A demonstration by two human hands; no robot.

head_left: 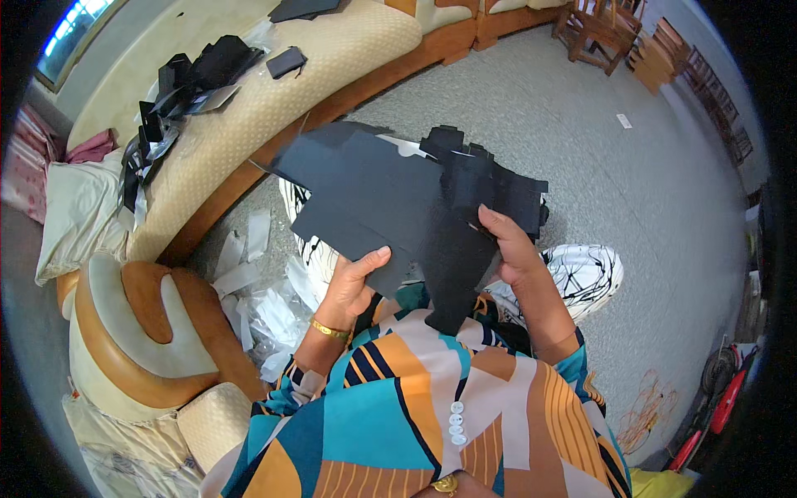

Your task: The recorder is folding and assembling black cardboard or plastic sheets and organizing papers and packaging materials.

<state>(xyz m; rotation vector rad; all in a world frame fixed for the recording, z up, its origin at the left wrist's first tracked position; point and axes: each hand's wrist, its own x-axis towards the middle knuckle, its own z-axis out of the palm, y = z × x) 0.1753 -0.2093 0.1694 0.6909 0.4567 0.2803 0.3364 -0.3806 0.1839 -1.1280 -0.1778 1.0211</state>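
Note:
In front of my body I hold a loose stack of flat black cardboard pieces. My left hand [355, 284] grips the near left edge of a wide black cardboard sheet [365, 195], its thumb on top and its other fingers hidden underneath. My right hand [510, 245] is closed on the right side of a black cardboard piece with cut tabs [490, 187], thumb on top. The two pieces overlap in the middle, and a pale edge shows between them at the far side. A black strip hangs down toward my lap.
On the long cream sofa [332, 70] at the left lie several folded black cardboard pieces [220, 66] and a small black flat case [286, 63]. Clear plastic and white paper scraps [270, 311] litter the floor by the carved armrest [158, 332]. A wooden chair [599, 33] stands far right.

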